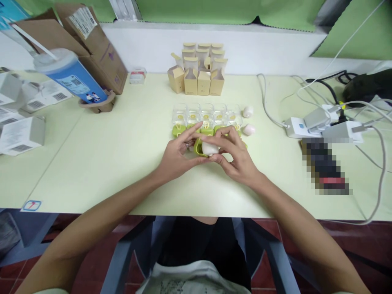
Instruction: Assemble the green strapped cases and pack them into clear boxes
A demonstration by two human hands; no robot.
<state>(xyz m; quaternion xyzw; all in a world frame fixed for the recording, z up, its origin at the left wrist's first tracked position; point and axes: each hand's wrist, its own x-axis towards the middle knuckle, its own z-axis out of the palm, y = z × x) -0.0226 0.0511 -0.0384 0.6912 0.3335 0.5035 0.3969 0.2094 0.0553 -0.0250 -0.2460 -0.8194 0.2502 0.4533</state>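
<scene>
My left hand (177,154) and my right hand (235,157) meet over the middle of the pale green table (122,163). Together they grip a small green case (198,148) with a white egg-shaped piece (210,148) in it. My left fingers pinch the case from the left, my right fingers curl over the white piece. Just behind my hands lies a row of green cases (179,130), and behind that a row of clear plastic boxes (206,113). Two more white pieces (248,111) (249,129) lie loose at the right end of the rows.
A cluster of small tan cartons (199,69) stands at the back. Left are a blue cup with straw (73,79), a brown cardboard box (101,49) and white labelled boxes (21,134). Right are a power strip with adapters (318,122), white cables and a blurred dark object (326,167).
</scene>
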